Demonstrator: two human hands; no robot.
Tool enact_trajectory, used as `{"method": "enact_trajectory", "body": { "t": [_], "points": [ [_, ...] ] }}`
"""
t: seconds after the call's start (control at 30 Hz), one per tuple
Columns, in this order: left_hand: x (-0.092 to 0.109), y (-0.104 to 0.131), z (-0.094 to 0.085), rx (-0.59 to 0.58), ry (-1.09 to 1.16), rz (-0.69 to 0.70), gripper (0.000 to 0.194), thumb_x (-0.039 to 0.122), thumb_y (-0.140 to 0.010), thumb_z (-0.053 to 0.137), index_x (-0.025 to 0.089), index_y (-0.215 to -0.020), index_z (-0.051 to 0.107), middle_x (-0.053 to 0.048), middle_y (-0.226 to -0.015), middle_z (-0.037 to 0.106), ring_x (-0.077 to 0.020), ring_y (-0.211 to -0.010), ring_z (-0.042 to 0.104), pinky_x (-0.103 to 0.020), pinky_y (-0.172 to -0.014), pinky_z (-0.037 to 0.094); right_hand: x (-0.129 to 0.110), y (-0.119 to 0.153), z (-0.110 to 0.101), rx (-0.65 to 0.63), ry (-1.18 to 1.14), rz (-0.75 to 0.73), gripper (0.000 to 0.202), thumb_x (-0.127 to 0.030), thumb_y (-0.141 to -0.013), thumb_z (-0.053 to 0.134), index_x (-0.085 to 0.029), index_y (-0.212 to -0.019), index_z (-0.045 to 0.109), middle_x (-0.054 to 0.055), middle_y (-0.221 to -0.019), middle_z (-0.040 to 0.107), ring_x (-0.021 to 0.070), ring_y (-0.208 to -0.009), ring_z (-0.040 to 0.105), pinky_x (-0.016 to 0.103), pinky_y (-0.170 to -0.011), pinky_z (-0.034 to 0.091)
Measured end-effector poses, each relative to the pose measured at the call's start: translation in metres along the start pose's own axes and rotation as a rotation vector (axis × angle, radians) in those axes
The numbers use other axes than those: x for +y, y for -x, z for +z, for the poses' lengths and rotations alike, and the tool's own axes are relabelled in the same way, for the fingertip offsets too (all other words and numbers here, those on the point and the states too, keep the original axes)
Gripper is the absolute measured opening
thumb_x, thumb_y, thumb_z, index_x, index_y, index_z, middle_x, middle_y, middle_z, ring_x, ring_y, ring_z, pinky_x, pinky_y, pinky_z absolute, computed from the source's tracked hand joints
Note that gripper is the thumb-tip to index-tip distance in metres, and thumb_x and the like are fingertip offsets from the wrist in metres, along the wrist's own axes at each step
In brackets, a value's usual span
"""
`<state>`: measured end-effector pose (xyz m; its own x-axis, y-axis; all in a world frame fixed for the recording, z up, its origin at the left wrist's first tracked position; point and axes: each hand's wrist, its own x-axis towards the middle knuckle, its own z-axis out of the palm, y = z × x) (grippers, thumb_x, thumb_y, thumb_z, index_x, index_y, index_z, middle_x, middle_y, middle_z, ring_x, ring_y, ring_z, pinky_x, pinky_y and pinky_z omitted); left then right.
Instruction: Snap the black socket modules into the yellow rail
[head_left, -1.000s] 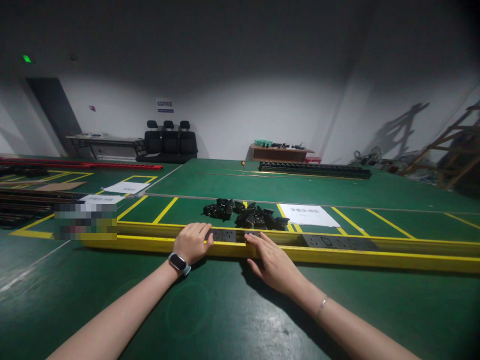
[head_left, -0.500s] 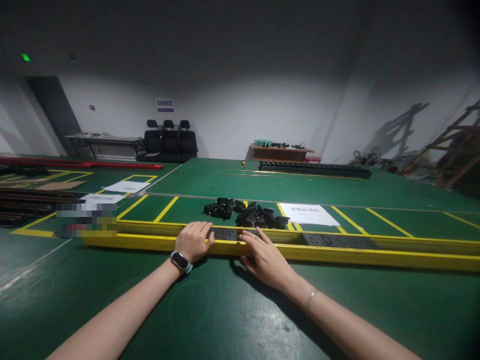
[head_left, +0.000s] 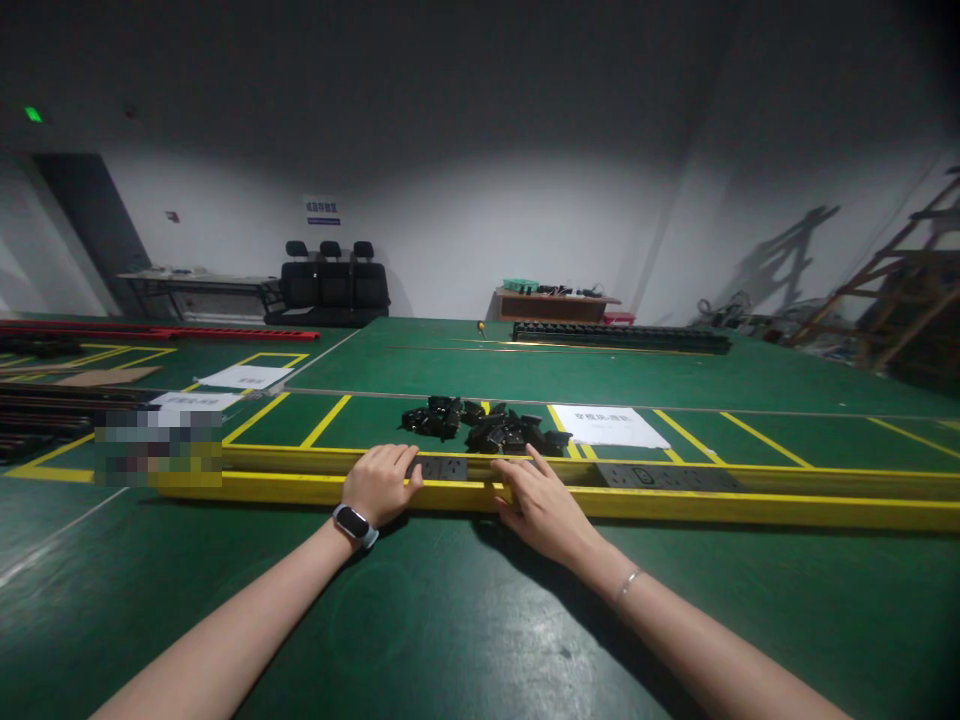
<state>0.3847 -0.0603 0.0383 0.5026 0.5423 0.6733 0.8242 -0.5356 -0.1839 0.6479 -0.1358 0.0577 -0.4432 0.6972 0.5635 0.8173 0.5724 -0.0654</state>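
A long yellow metal channel lies across the green table, with black socket modules set inside it. My left hand is curled over the channel, fingers reaching into it beside a socket module. It wears a watch with a pale band. Right of that module, my right hand rests over the front wall. Its fingers are bent and apart, the thumb lower at the outer side, and I see nothing held in it. A longer row of socket modules sits in the channel to its right.
Behind the channel lies a heap of small black parts, with a printed white sheet beside it. Dark bars and red rails lie at left. A black slotted rail rests farther back.
My right hand has shifted slightly right, away from the left socket module, leaving a wider gap between them. My left hand stays on the channel. The view has turned slightly right.
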Motion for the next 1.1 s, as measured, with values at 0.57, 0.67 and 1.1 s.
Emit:
{"method": "enact_trajectory", "body": {
  "t": [0.57,0.67,1.1],
  "points": [
    [-0.001,0.0,0.001,0.004,0.002,0.013,0.031,0.03,-0.087,0.042,0.015,-0.102,0.065,-0.009,-0.097,0.069,-0.0225,-0.086,0.062,-0.038,-0.079,0.047,0.051,0.012,-0.01,0.097,0.07,-0.088,0.025,-0.018,-0.088,0.04,-0.015,-0.109,0.053,0.01,-0.094,0.064,0.0237,-0.101,0.057,0.043,-0.09,0.047],
    [-0.001,0.0,0.001,0.013,0.0,0.014,0.031,0.03,-0.087,0.042,0.015,-0.102,0.065,-0.009,-0.097,0.069,-0.0224,-0.086,0.062,-0.038,-0.079,0.048,0.056,0.012,-0.013,0.086,0.109,-0.077,0.022,-0.019,-0.09,0.038,-0.015,-0.104,0.055,0.01,-0.088,0.063,0.0219,-0.091,0.058,0.037,-0.081,0.048],
    [0.0,0.0,0.0,0.016,0.006,0.014,0.031,0.03,-0.087,0.042,0.015,-0.101,0.065,-0.01,-0.096,0.069,-0.0223,-0.085,0.062,-0.038,-0.078,0.047,0.08,0.01,-0.036,-0.101,0.219,-0.084,0.044,-0.029,-0.098,0.026,-0.019,-0.065,0.054,0.002,-0.061,0.051,0.0142,-0.06,0.046,0.028,-0.063,0.035]
  ]
}}
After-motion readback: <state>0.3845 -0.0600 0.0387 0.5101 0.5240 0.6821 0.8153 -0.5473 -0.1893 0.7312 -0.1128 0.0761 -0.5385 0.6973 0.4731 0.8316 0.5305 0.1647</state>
